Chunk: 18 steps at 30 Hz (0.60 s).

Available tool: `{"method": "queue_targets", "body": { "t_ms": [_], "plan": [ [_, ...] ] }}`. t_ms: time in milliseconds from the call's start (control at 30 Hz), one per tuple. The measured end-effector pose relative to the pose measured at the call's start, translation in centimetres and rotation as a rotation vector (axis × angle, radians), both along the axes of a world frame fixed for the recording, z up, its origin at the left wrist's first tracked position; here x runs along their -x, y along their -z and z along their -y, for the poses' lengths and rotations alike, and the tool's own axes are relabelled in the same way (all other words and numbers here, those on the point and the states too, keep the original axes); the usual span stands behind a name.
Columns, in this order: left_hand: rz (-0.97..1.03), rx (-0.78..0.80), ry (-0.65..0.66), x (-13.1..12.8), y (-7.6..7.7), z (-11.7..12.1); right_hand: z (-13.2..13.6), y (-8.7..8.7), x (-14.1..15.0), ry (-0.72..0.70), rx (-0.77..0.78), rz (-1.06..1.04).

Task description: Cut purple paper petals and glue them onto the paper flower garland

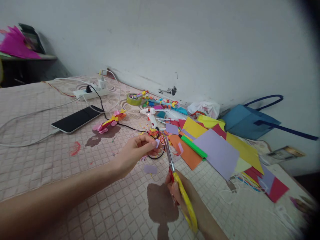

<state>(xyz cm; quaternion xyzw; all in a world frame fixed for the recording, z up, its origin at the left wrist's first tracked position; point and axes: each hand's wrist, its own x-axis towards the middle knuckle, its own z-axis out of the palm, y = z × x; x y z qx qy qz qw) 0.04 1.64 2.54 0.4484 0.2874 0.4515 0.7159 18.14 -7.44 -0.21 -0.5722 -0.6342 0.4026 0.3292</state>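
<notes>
Between the fingertips of my left hand (pixel 143 146) is a small piece of lilac paper (pixel 157 143). My right hand (pixel 182 188) grips a pair of scissors (pixel 170 158) with yellow and red handles. Their blades point up and away, just right of the paper piece, and look closed or nearly so. Below my left hand a lilac paper strip (pixel 150 169) lies on the patterned cover. Past my fingers lie a white glue gun (pixel 150 116) with a black cord and a heap of small coloured paper scraps (pixel 153 133).
Coloured paper sheets (pixel 216 151) and a green marker (pixel 193 146) spread to the right, near a blue bag (pixel 250 120). At left are a tablet-like phone (pixel 78 119), a power strip (pixel 91 93) and cables. A paper-flower stick (pixel 110 122) and tape roll (pixel 134 99) lie farther back, before the wall.
</notes>
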Motion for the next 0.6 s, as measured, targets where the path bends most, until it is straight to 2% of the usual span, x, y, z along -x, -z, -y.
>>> {"method": "queue_targets", "body": {
  "t_ms": [267, 433, 600],
  "plan": [
    [-0.008, -0.006, 0.003, -0.01, 0.1, -0.02, 0.16, -0.73, 0.35, -0.012, 0.025, 0.003],
    [-0.003, 0.006, -0.014, -0.07, 0.1, 0.04, 0.09, -0.2, 0.42, 0.009, -0.011, 0.038],
    [0.014, 0.02, -0.036, -0.29, 0.05, 0.26, 0.2, -0.33, 0.43, -0.009, 0.049, 0.062]
  ]
}}
